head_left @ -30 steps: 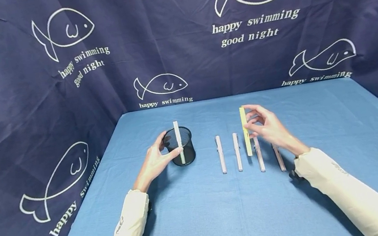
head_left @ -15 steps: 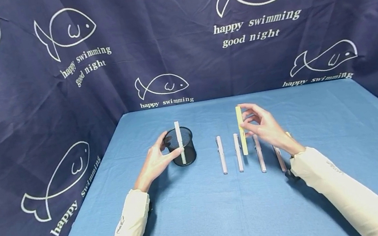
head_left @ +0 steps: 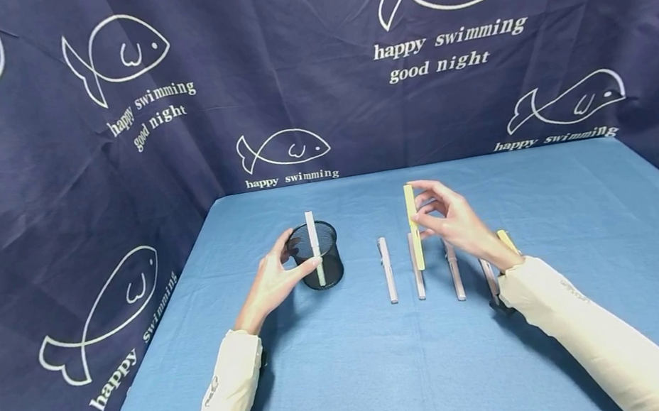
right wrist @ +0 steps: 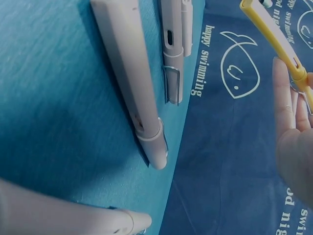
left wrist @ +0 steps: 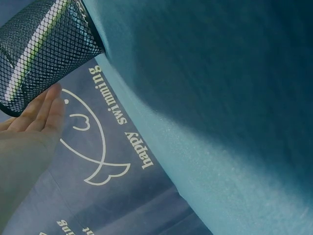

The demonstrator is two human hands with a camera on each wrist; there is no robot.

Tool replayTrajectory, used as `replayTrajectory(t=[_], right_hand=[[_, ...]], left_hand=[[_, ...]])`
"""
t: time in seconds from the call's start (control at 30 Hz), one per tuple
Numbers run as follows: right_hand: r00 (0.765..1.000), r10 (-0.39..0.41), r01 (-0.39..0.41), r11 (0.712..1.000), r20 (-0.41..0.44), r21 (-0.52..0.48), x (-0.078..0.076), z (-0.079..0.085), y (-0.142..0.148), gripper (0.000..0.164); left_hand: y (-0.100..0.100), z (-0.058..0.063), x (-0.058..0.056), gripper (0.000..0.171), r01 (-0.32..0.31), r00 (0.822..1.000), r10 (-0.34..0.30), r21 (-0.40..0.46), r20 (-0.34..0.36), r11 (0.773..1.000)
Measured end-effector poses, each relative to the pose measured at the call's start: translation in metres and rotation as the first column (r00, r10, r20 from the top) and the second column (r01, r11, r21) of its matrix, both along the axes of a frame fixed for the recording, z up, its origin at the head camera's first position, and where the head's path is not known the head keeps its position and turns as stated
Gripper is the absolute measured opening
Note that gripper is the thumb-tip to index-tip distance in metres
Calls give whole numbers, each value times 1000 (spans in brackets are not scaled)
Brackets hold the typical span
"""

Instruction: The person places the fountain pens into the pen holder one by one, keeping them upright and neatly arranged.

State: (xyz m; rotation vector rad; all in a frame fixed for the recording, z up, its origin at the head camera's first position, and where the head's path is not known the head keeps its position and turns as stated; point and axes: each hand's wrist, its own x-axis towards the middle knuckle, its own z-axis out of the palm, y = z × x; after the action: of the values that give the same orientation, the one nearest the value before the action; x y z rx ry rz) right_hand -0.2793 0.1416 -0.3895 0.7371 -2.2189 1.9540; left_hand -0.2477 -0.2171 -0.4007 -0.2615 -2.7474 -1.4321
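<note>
My left hand grips a black mesh pen holder, thumb across its near side and fingers round the far left side. Through the mesh stands a pale pen, its upper end above the rim. In my right hand, thumb and fingertips pinch a yellow fountain pen, held upright above the table. It overlaps one of the pale pink pens lying below. The right wrist view shows the metal clip of the yellow pen beside my fingers.
Further pale pink pens lie in a row: one at left, one in the middle and one partly under my right wrist. Another yellow pen shows behind that wrist. A navy printed curtain borders the blue tablecloth.
My right hand has moved a little to the left with the upright yellow pen, uncovering the other yellow pen behind its wrist. My left hand keeps its grip on the pen holder.
</note>
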Motion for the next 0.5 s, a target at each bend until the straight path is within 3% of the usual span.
replayTrajectory(t=[0.5], right_hand=[[1000,-17,17,1000,-8,12,-3,-4,-11,55]], left_hand=[[1,0,-1,93,-1,1000,1,-3,-1,1000]])
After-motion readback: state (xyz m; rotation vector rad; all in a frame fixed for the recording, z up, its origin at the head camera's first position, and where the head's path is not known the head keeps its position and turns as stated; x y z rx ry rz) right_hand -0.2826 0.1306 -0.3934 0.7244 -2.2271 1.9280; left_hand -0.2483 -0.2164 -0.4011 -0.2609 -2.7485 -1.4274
